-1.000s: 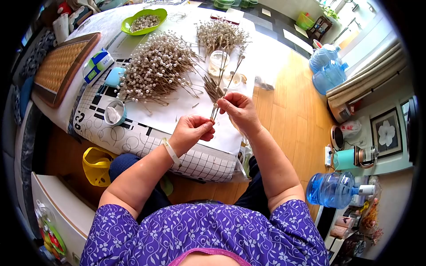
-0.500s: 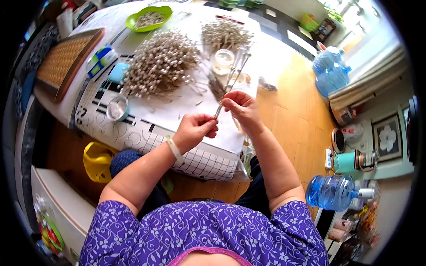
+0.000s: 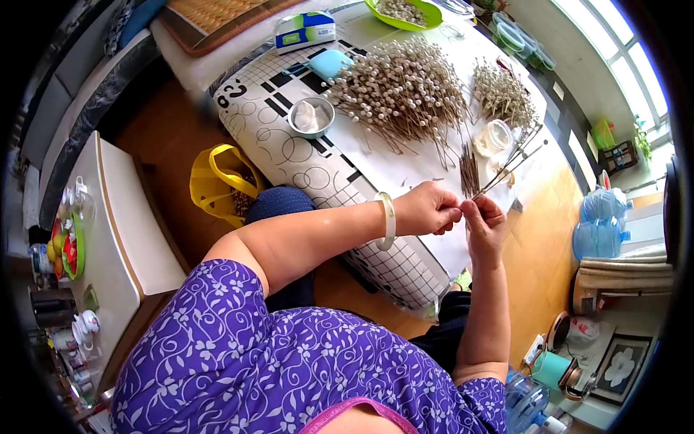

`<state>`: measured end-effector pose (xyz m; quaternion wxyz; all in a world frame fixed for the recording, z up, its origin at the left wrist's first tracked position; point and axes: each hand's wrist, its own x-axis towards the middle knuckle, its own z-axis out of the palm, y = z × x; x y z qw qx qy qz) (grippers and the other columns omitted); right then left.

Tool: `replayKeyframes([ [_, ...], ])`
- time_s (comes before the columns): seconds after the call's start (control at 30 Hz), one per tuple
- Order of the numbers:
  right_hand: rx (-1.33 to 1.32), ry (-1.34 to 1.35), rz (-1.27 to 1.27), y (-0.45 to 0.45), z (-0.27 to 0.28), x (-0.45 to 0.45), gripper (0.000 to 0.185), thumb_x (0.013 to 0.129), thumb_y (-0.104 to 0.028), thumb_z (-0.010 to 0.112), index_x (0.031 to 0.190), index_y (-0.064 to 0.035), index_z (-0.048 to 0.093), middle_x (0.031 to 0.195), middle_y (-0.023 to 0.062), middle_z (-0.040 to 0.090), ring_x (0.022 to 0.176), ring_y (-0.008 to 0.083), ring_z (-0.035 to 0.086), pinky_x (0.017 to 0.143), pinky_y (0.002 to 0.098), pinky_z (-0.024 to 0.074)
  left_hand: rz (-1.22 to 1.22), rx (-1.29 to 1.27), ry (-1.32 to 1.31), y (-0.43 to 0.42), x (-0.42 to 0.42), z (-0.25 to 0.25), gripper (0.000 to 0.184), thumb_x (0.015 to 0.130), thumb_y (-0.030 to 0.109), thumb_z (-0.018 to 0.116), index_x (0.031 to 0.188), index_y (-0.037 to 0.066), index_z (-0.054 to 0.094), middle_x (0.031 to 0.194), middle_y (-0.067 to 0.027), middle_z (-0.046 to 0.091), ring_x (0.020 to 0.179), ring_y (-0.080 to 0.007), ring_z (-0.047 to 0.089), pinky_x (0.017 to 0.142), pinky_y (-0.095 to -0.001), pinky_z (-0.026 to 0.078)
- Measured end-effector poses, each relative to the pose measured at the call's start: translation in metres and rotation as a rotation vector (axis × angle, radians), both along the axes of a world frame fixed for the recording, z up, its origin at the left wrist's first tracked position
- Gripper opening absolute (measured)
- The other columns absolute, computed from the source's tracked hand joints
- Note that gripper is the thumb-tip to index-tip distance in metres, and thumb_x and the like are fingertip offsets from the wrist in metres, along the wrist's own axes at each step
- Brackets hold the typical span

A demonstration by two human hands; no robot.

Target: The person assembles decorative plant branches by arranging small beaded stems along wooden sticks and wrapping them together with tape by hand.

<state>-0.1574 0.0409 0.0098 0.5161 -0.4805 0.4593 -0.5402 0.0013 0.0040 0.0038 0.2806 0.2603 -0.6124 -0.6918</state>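
My right hand (image 3: 486,220) pinches several thin stems (image 3: 510,168) with small dark heads, which point up and to the right. Close beside it, my left hand (image 3: 431,208) has its fingers closed; whatever is between them is too small to make out. Just beyond the hands, a bundle of short brown sticks (image 3: 470,172) lies on the white paper. A large pile of white-headed stems (image 3: 405,94) spreads over the table, with a smaller pile (image 3: 504,94) to its right. Near the smaller pile stands a round clear tub (image 3: 493,138).
On the patterned cloth are a tin with white contents (image 3: 311,117), a light blue item (image 3: 330,64) and a tissue pack (image 3: 305,32). A green bowl (image 3: 406,13) stands at the back. A yellow bag (image 3: 224,184) is left of my knee; water bottles (image 3: 601,224) stand at right.
The view has turned, so the table appears further right and tilted. My hands have come closer together, and the stems now lean more to the right in my right hand.
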Motion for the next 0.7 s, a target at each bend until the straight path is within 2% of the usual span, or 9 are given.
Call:
replayKeyframes([
  [0.13,0.006,-0.029,-0.057,0.000,-0.001,-0.001,0.015,0.080,-0.004,0.059,0.068,-0.0062,0.051,0.061,-0.0050,0.047,0.053,0.0012,0.036,0.047,0.0162,0.0266,-0.027,-0.110,-0.018,-0.003,0.012,0.007,0.013,0.083,0.010,0.053,0.079,-0.001,0.059,0.066,-0.0064,0.060,0.058,-0.0110,0.057,0.054,-0.0237,0.047],
  [0.2,-0.028,-0.181,-0.127,0.001,0.006,-0.004,0.017,0.081,-0.006,0.059,0.066,-0.0081,0.051,0.058,-0.0061,0.045,0.048,0.0008,0.032,0.044,0.0163,0.0227,-0.027,-0.501,-0.224,-0.005,0.029,0.017,0.010,0.080,0.009,0.057,0.080,0.000,0.061,0.071,-0.0091,0.062,0.061,-0.0139,0.059,0.057,-0.0262,0.049],
  [0.3,-0.006,-0.241,-0.115,0.002,0.001,-0.014,0.020,0.081,-0.008,0.059,0.064,-0.0091,0.050,0.055,-0.0064,0.043,0.045,0.0014,0.030,0.041,0.0171,0.0220,0.400,-0.616,-0.237,-0.024,0.063,0.036,0.014,0.075,0.010,0.063,0.086,0.001,0.063,0.079,-0.0114,0.064,0.070,-0.0169,0.061,0.065,-0.0265,0.050],
  [0.37,0.062,-0.242,-0.084,0.006,-0.008,-0.015,0.020,0.081,-0.008,0.060,0.064,-0.0093,0.049,0.055,-0.0064,0.043,0.043,0.0014,0.030,0.040,0.0171,0.0211,0.600,-0.813,-0.477,-0.047,0.100,0.048,0.034,0.070,0.018,0.069,0.098,0.000,0.060,0.093,-0.0140,0.061,0.082,-0.0209,0.059,0.074,-0.0301,0.048],
  [0.47,0.125,-0.136,-0.045,0.017,-0.008,-0.001,0.020,0.080,-0.008,0.060,0.064,-0.0089,0.049,0.055,-0.0067,0.043,0.043,0.0008,0.030,0.039,0.0165,0.0200,0.551,-0.562,-1.341,-0.060,0.143,0.067,0.087,0.061,0.046,0.068,0.131,0.013,0.029,0.131,-0.0171,0.032,0.118,-0.0343,0.034,0.097,-0.0411,0.031],
  [0.53,0.116,-0.109,-0.030,0.017,-0.013,-0.003,0.019,0.080,-0.008,0.060,0.064,-0.0084,0.049,0.054,-0.0068,0.042,0.043,0.0005,0.029,0.039,0.0165,0.0189,0.600,-0.524,-1.525,-0.062,0.163,0.044,0.092,0.059,0.045,0.069,0.133,0.016,0.024,0.134,-0.0186,0.027,0.121,-0.0363,0.029,0.100,-0.0420,0.028],
  [0.6,0.108,-0.128,-0.024,0.019,-0.014,-0.006,0.019,0.080,-0.008,0.060,0.064,-0.0077,0.049,0.054,-0.0068,0.040,0.041,0.0004,0.028,0.038,0.0166,0.0182,0.572,-0.462,-1.440,-0.070,0.182,0.020,0.092,0.061,0.044,0.068,0.134,0.016,0.021,0.136,-0.0200,0.023,0.124,-0.0383,0.025,0.100,-0.0444,0.027],
  [0.63,0.087,-0.103,-0.012,0.020,-0.015,-0.005,0.019,0.080,-0.009,0.060,0.065,-0.0069,0.050,0.053,-0.0069,0.040,0.041,0.0004,0.027,0.038,0.0167,0.0175,0.595,-0.517,-1.089,-0.087,0.204,-0.013,0.095,0.061,0.045,0.069,0.136,0.018,0.017,0.139,-0.0184,0.017,0.124,-0.0408,0.022,0.100,-0.0480,0.025],
  [0.7,0.078,-0.048,-0.020,0.016,-0.027,-0.002,0.019,0.081,-0.011,0.059,0.065,-0.0064,0.050,0.053,-0.0069,0.039,0.041,0.0006,0.027,0.038,0.0170,0.0175,0.611,-0.452,-1.097,-0.086,0.218,-0.025,0.099,0.064,0.043,0.069,0.137,0.019,0.007,0.141,-0.0135,0.011,0.126,-0.0405,0.019,0.100,-0.0494,0.025],
])
